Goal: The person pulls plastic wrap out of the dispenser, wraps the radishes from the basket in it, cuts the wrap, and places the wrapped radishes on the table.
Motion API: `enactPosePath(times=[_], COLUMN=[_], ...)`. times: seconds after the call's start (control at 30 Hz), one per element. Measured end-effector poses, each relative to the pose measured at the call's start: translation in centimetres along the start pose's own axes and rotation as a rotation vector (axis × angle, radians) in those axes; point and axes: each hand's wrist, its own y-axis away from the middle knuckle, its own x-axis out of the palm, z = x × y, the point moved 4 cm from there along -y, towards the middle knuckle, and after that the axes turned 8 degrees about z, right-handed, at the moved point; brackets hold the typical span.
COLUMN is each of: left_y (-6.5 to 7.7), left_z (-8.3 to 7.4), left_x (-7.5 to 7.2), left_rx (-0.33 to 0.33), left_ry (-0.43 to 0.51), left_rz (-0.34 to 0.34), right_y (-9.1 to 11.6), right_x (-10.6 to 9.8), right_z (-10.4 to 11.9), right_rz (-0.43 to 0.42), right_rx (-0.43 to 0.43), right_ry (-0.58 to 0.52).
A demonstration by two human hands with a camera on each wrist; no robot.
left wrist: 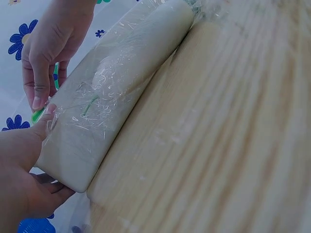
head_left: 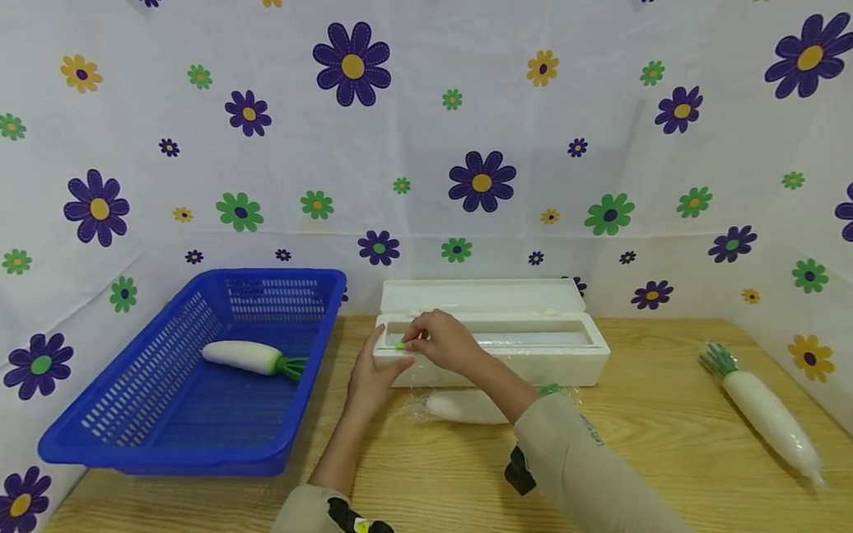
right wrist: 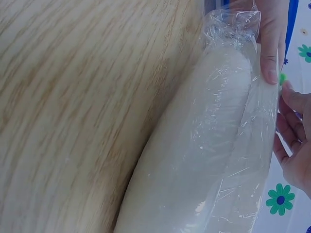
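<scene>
A white cling film dispenser box (head_left: 545, 367) stands with its lid (head_left: 480, 296) raised at the back. My left hand (head_left: 370, 379) grips its left end, thumb on the front and fingers round the side. With thumb and fingertips my right hand (head_left: 443, 344) pinches the small green slide cutter (head_left: 400, 346) at the left of the box's top edge. Clear film (left wrist: 104, 73) hangs down the box front. Right before the box lies a white radish (head_left: 462, 407) under film, its green stalks to the right, partly hidden by my right forearm.
A blue plastic basket (head_left: 283, 450) stands at the left, holding another white radish (head_left: 243, 356) without film. A radish wrapped in film (head_left: 767, 412) lies on the wooden table (head_left: 669, 439) at the right. A flowered cloth (head_left: 417, 135) hangs behind and along the sides.
</scene>
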Motion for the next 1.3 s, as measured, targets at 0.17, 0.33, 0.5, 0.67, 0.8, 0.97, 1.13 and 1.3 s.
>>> enactPosePath(times=[0.17,0.33,0.5,0.67,0.8,0.97,1.13,1.3], left_y=[0.0,0.0,0.1,0.0,-0.1,-0.2,-0.2,-0.2], left_z=[0.1,0.0,-0.2,-0.1,0.1,0.2,0.0,0.0], left_x=[0.2,0.1,0.1,0.2,0.0,0.0,-0.2,0.2], left_rx=[0.009,0.013,0.018,0.018,-0.001,-0.042,-0.032,-0.035], left_ry=[0.0,-0.01,-0.013,0.014,0.007,0.009,0.02,0.027], left_rz=[-0.008,-0.01,-0.016,-0.018,-0.018,-0.013,0.004,0.022], right_y=[0.3,0.5,0.6,0.9,2.1,5.6,8.5,10.7], right_x=[-0.2,-0.3,-0.5,-0.8,-1.7,-4.5,-6.9,-8.2], right_z=[-0.2,-0.3,-0.3,-0.4,-1.8,-5.1,-7.4,-8.9], right_rz=[-0.001,-0.017,-0.029,-0.033,-0.015,0.013,0.015,0.004], right_rx=[0.03,0.035,-0.003,-0.029,-0.033,0.031,0.059,0.052], right_ry=[0.039,0.075,0.115,0.164,0.164,0.118,0.085,0.066])
